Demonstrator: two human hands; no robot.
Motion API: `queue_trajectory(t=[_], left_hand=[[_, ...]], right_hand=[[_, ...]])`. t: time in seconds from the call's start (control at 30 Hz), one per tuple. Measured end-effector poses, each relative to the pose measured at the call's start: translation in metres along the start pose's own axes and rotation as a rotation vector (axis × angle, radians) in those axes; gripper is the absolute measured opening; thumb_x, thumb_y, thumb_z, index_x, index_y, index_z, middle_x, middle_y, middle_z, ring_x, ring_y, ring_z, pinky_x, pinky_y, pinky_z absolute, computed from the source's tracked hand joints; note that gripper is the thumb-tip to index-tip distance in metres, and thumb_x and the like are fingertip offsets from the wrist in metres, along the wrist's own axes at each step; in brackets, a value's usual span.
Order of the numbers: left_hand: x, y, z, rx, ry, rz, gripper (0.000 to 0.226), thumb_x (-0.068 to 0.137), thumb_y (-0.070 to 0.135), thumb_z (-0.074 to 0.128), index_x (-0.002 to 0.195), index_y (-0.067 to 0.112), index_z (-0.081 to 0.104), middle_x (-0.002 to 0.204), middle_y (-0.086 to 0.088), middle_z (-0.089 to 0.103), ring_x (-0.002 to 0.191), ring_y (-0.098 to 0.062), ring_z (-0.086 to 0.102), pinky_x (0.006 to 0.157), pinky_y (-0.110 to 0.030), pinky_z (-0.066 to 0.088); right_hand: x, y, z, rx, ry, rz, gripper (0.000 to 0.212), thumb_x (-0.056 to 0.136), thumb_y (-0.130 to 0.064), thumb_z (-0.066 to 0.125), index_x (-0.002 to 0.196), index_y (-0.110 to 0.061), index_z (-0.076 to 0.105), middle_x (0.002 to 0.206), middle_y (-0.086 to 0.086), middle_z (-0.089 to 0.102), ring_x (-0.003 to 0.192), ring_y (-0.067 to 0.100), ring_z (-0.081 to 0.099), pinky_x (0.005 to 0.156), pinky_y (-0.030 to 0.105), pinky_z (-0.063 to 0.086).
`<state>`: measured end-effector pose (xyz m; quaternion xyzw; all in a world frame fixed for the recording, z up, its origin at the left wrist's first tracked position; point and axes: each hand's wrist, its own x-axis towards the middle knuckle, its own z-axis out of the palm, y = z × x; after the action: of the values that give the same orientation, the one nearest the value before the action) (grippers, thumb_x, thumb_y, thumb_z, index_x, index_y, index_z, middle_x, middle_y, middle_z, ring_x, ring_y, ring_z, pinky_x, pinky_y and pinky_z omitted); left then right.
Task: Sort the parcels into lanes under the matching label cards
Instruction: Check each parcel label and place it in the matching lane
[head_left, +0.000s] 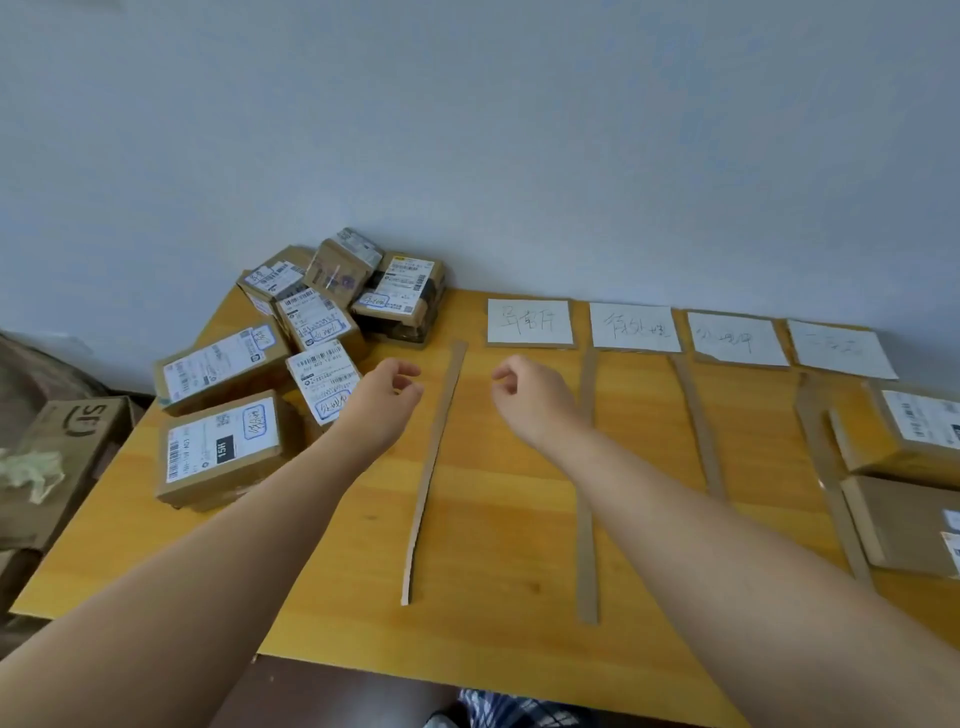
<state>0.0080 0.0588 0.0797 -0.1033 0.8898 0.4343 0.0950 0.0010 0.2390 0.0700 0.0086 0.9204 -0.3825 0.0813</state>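
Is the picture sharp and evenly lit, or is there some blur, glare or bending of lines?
Head view: soft, even light with faint shadows and no strong glare on the table; wide-angle bending curves the cardboard strips; the writing on the label cards and parcels is slightly blurred; both hands look soft.

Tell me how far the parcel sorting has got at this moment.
Barely begun. Done: two parcels lie in the rightmost lane. In hand: nothing; left hand and right hand are empty. Left: the pile by the wall, and three lanes under the label cards hold nothing.
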Motion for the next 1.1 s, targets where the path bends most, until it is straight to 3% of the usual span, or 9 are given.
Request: queue_trajectory(t=[0.13, 0.33, 0.47, 0.6, 0.7, 0.87, 1.1], left_hand=[[0.022, -0.009, -0.021, 0.006, 0.04, 0.015, 0.028, 0.098, 0.024, 0.047, 0.126, 0.019, 0.052, 0.113, 0.001, 0.055, 0.099, -0.018, 0.055, 0.07, -0.029, 0.046], [0.049, -0.048, -0.051, 0.007, 0.103, -0.003, 0.023, 0.098, 0.021, 0.047, 0.12, 0.02, 0.054, 0.108, 0.0, 0.058, 0.082, -0.016, 0.055, 0.064, -0.031, 0.046], [0.068, -0.084, -0.073, 0.09, 0.097, -0.018, 0.03, 0.096, 0.017, 0.048, 0.126, 0.017, 0.053, 0.116, -0.001, 0.057, 0.098, -0.015, 0.055, 0.078, -0.03, 0.046], [0.084, -0.116, -0.097, 0.118, 0.045, -0.045, 0.032, 0.095, 0.019, 0.049, 0.127, 0.016, 0.052, 0.122, -0.005, 0.055, 0.106, -0.018, 0.054, 0.086, -0.032, 0.046], [0.094, -0.132, -0.109, 0.115, -0.057, -0.039, 0.033, 0.096, 0.021, 0.047, 0.129, 0.017, 0.05, 0.118, -0.004, 0.055, 0.1, -0.021, 0.057, 0.078, -0.034, 0.05], [0.112, -0.145, -0.12, 0.127, -0.149, -0.009, 0.032, 0.096, 0.021, 0.045, 0.128, 0.017, 0.049, 0.109, -0.004, 0.057, 0.077, -0.016, 0.057, 0.056, -0.027, 0.045], [0.113, -0.148, -0.128, 0.139, -0.24, 0.024, 0.028, 0.097, 0.019, 0.046, 0.124, 0.016, 0.051, 0.104, 0.002, 0.059, 0.077, -0.009, 0.056, 0.058, -0.021, 0.046]], right_hand=[[0.029, -0.025, 0.012, 0.038, -0.023, -0.039, 0.025, 0.097, -0.023, 0.047, 0.119, -0.017, 0.058, 0.108, -0.002, 0.06, 0.095, 0.016, 0.059, 0.082, 0.034, 0.052], [0.044, -0.031, 0.047, 0.056, -0.072, 0.003, 0.026, 0.096, -0.024, 0.05, 0.121, -0.016, 0.055, 0.097, -0.004, 0.055, 0.085, 0.015, 0.056, 0.07, 0.027, 0.044], [0.051, -0.036, 0.079, -0.076, -0.032, 0.085, 0.025, 0.093, -0.03, 0.056, 0.113, -0.016, 0.055, 0.1, -0.003, 0.05, 0.078, 0.015, 0.051, 0.067, 0.03, 0.041], [0.058, -0.053, 0.121, -0.098, -0.077, 0.162, 0.048, 0.089, -0.039, 0.063, 0.128, -0.016, 0.047, 0.127, 0.003, 0.045, 0.113, 0.021, 0.05, 0.093, 0.036, 0.045], [0.059, -0.066, 0.153, -0.16, -0.126, 0.192, 0.073, 0.083, -0.048, 0.067, 0.14, -0.016, 0.035, 0.139, 0.007, 0.035, 0.131, 0.025, 0.035, 0.105, 0.037, 0.037], [0.055, -0.088, 0.185, -0.236, -0.165, 0.234, 0.109, 0.071, -0.06, 0.072, 0.152, -0.017, 0.013, 0.15, 0.01, 0.022, 0.14, 0.028, 0.022, 0.108, 0.042, 0.03], [0.059, -0.104, 0.204, -0.202, -0.135, 0.258, 0.115, 0.067, -0.058, 0.076, 0.15, -0.014, 0.011, 0.146, 0.009, 0.025, 0.136, 0.026, 0.027, 0.105, 0.043, 0.035]])
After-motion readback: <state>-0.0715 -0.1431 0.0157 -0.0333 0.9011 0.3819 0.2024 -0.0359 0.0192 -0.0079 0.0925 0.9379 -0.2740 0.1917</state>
